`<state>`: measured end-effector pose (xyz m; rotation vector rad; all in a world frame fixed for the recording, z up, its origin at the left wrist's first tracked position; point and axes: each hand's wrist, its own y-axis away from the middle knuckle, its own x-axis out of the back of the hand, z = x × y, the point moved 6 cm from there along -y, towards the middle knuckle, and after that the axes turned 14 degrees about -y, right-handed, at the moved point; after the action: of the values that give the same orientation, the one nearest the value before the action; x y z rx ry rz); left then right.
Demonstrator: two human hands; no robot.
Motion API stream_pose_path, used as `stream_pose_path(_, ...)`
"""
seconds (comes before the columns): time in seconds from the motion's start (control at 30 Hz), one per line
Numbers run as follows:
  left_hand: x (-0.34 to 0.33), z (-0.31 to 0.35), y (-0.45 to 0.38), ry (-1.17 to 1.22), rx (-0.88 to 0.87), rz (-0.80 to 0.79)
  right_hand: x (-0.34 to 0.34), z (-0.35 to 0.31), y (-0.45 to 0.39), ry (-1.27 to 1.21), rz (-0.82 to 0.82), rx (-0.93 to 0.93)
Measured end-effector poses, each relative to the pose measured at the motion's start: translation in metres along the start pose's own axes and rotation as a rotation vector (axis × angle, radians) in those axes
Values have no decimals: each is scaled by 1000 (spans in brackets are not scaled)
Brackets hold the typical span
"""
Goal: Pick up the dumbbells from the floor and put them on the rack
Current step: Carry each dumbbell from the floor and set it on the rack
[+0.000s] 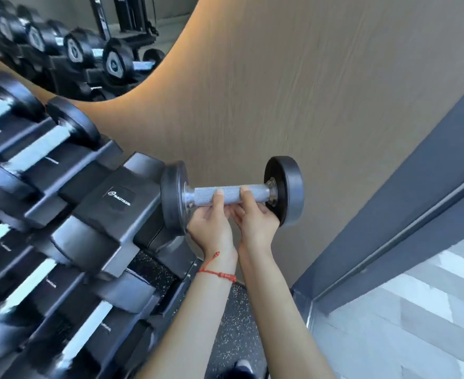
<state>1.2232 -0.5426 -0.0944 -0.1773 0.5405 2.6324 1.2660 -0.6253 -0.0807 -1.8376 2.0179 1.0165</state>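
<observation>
Speckled rubber floor point(236, 310) sits nearest, w/ a dark shoe point(243, 366) at the bottom edge. Above it two bare forearms rise together; the left wrist wears a red cord bracelet point(217, 272). Left hand point(211, 222) and right hand point(255, 220) both wrap from below around the knurled metal grip of one small dumbbell point(232, 196), thumbs over the top, hands touching each other. It's held level, up off the floor, its left head just beside the end of the rack point(107, 203). Two hands on a short handle probably steady the weight for aiming at a cradle. The rack's near end slot, w/ a logo plate, looks free; that's likely the target. Further along, other dumbbells lie in their cradles, blurred. Behind everything: wood-look wall point(307, 91), and a mirror point(88, 36) top left repeating the racked row.
</observation>
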Motion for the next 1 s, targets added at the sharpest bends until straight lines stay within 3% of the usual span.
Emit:
stream_pose_path(0.27,-27,22,-29,153,-12,197,-50,2,-51,90,-197,-130)
stream_pose_path(0.63,31,51,-80,245,-46,450,-119,61,-34,207,-370,-302)
stream_pose_path(1.0,64,60,-104,309,-5,592,-155,104,-30,313,-458,-385)
